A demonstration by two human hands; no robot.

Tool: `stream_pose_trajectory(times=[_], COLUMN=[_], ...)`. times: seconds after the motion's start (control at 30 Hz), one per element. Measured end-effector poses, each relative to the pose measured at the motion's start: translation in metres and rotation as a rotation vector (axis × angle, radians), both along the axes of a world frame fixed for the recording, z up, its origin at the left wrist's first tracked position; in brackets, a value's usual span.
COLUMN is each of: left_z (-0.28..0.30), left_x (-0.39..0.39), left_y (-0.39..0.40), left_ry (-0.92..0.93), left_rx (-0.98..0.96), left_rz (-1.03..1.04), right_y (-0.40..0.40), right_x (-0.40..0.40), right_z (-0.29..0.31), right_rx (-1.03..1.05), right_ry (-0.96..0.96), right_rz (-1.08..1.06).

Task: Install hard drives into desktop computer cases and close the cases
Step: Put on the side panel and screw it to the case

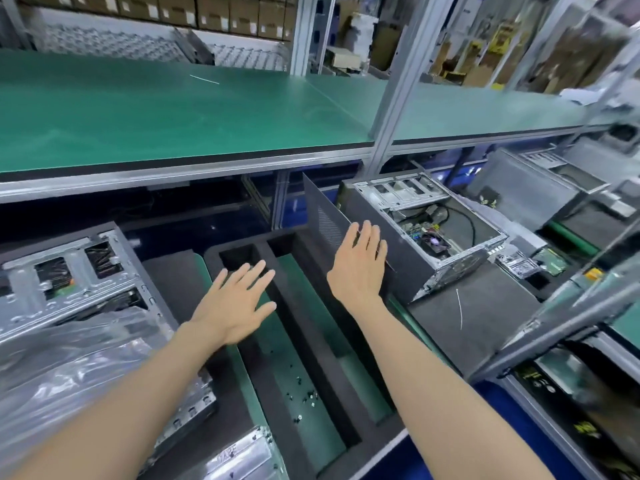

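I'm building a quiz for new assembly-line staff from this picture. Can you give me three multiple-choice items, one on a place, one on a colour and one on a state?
1. Where do the small loose screws lie?
A. On the upper shelf
B. In a slot of the black foam tray
C. Inside the open case

2. What colour is the shelf mat above the work level?
A. Green
B. Red
C. White

3. How is the right hand?
A. Curled in a fist
B. Gripping a screwdriver
C. Open, fingers straight, at the dark side panel

Answers: B, the screws are scattered on the green floor of the tray's slot. A, the mat is plainly green. C, its fingers are spread flat against the panel beside the open computer case.
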State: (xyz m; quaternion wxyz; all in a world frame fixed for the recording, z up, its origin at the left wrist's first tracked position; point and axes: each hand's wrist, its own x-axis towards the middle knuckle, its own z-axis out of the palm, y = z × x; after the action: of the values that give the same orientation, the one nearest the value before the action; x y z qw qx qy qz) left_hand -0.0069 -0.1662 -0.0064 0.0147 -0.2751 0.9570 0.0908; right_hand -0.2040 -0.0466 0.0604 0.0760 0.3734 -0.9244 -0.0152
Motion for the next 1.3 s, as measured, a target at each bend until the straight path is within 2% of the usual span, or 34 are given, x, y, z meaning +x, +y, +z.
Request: stream_pose_trajectory(times=[0.1, 0.17, 0.27, 0.43, 0.57, 0.63, 0.7, 0.73, 0.77, 0.83, 0.97, 1.03, 1.2, 1.3], left_z=[-0.002, -0.001, 0.007, 0.024, 0.051, 0.067, 0.087, 0.098, 0.107, 0.116, 0.105, 0.103, 0.112, 0.123], left_x=[-0.016, -0.024, -0.037, -0.061, -0.096, -0.114, -0.126, -0.128, -0.128, -0.118, -0.073, -0.040, 0.028, 0.070], left_y=[0.006, 0.010, 0.017, 0.030, 0.037, 0.046, 0.052, 0.053, 0.050, 0.044, 0.033, 0.025, 0.006, 0.005], left_ry=[0.022, 0.065, 0.137, 0.289, 0.397, 0.538, 0.785, 0.920, 1.028, 1.099, 1.028, 1.005, 1.231, 1.314], left_rx=[0.091, 0.204, 0.391, 0.606, 0.872, 1.138, 1.622, 1.799, 1.889, 1.819, 1.434, 1.386, 1.241, 1.035], left_rz=[-0.009, 0.030, 0.108, 0.154, 0.243, 0.305, 0.350, 0.365, 0.397, 0.560, 0.752, 0.781, 0.894, 0.756], right_y=[0.002, -0.001, -0.006, -0.005, 0.003, 0.000, -0.006, -0.007, -0.007, -0.005, -0.006, -0.009, -0.018, -0.035], right_x=[-0.025, -0.040, -0.053, -0.046, -0.039, -0.031, -0.011, 0.004, 0.020, 0.055, 0.106, 0.127, 0.164, 0.179], right_z=[0.005, 0.008, 0.017, 0.015, 0.030, 0.055, 0.078, 0.085, 0.086, 0.078, 0.062, 0.062, 0.056, 0.055], right_rx=[0.041, 0.031, 0.001, -0.057, -0.102, -0.136, -0.163, -0.172, -0.161, -0.083, -0.041, -0.124, -0.367, -0.551], right_ry=[-0.052, -0.022, -0.078, -0.090, -0.072, -0.005, 0.073, 0.114, 0.160, 0.218, 0.004, -0.079, -0.453, -0.786], right_rz=[-0.092, -0.055, -0.025, -0.014, -0.016, 0.045, 0.115, 0.148, 0.181, 0.253, 0.409, 0.469, 0.478, 0.408])
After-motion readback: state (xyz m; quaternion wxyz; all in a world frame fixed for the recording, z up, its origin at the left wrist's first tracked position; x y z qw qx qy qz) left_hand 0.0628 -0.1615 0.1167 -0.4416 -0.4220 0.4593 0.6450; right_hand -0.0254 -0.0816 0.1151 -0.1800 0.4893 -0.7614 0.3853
